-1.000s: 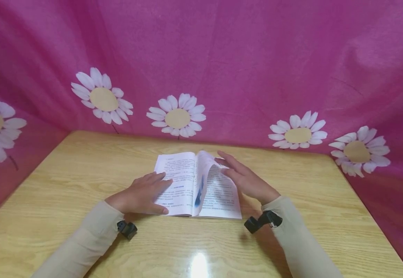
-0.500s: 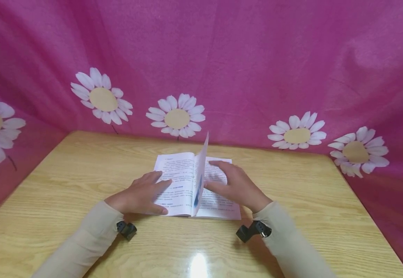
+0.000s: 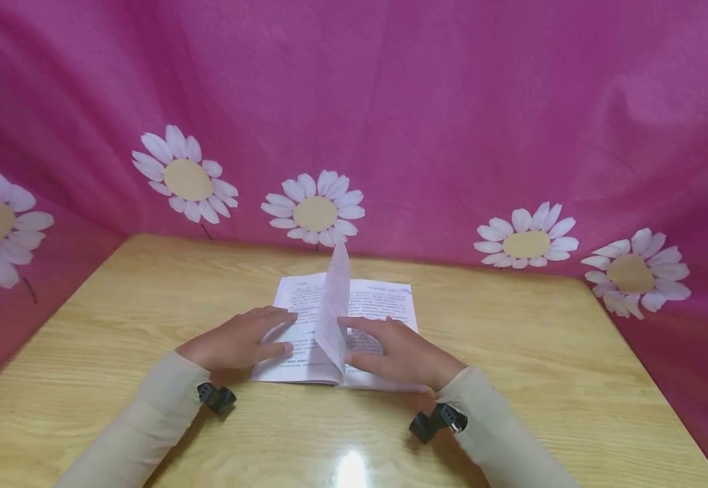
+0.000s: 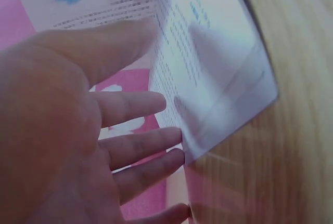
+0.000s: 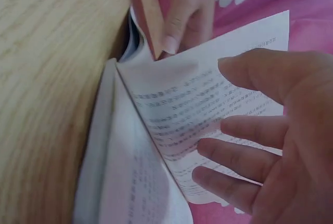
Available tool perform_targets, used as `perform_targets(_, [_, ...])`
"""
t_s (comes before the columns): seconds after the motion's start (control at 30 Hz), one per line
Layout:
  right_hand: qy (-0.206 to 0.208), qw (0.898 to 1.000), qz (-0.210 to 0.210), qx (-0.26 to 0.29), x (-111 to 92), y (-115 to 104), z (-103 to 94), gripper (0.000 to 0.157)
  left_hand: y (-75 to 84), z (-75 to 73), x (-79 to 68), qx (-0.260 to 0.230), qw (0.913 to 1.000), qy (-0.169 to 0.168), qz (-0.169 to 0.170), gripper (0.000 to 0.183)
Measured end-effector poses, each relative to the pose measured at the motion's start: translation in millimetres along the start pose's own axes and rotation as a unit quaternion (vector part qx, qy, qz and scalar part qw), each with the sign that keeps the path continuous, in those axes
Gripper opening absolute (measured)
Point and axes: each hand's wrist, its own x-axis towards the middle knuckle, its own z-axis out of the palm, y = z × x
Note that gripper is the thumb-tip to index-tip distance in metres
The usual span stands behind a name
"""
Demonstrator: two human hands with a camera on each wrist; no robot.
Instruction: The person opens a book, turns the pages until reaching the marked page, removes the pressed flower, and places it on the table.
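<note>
An open book (image 3: 381, 290) with printed text lies on the wooden table. From its spine one page (image 3: 334, 298) stands up, leaning toward the left side. My right hand (image 3: 398, 349) is over the right half, its fingertips at the raised page. In the right wrist view, the fingers (image 5: 242, 156) are fairly straight against that page (image 5: 166, 104), without gripping it. Over the outer part of the left page, my left hand (image 3: 238, 339) has its fingers extended. The left wrist view shows those fingers (image 4: 140, 143) straight, their tips right along a page's edge (image 4: 223, 78).
The wooden table (image 3: 146, 298) extends around the book. Behind it hangs a pink cloth (image 3: 403, 122) printed with white daisies (image 3: 315, 214). A black wrist camera sits on each sleeve, one on the left (image 3: 216, 400) and one on the right (image 3: 436, 420).
The raised page has swung from the right side over to the left of the spine. My right hand has moved left with it, while my left hand has shifted slightly left.
</note>
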Motion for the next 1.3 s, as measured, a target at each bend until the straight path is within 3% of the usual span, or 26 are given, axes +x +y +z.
perform_targets(0.23, [-0.024, 0.999, -0.045, 0.015, 3, 1, 11.5, 0.061, -9.9, -3.5, -1.2, -0.035, 0.9977, 0.029, 0.05, 0.053])
perform_targets(0.33, [-0.03, 0.998, -0.046, 0.011, 4, 0, 15.5, 0.062, -13.1, -4.1, 1.0, -0.05, 0.9962, 0.039, 0.06, 0.047])
perform_targets(0.5, [-0.039, 0.999, -0.032, 0.012, 5, -4, 19.3, 0.064, -14.3, -5.9, 3.2, -0.068, 0.9958, 0.043, 0.045, 0.049])
perform_targets(0.77, [-0.054, 0.998, -0.022, 0.009, 3, -7, 23.3, 0.064, -16.9, -8.4, 2.7, -0.076, 0.9943, 0.057, 0.048, 0.05])
perform_targets(1.03, [-0.061, 0.998, -0.022, -0.022, 4, -9, 29.7, 0.068, -20.0, -10.5, 2.6, -0.118, 0.9907, 0.067, 0.004, 0.065])
perform_targets(1.3, [-0.06, 0.997, -0.023, -0.048, 4, -14, 34.7, 0.072, -20.5, -11.3, 2.9, -0.105, 0.9889, 0.104, 0.017, 0.062])
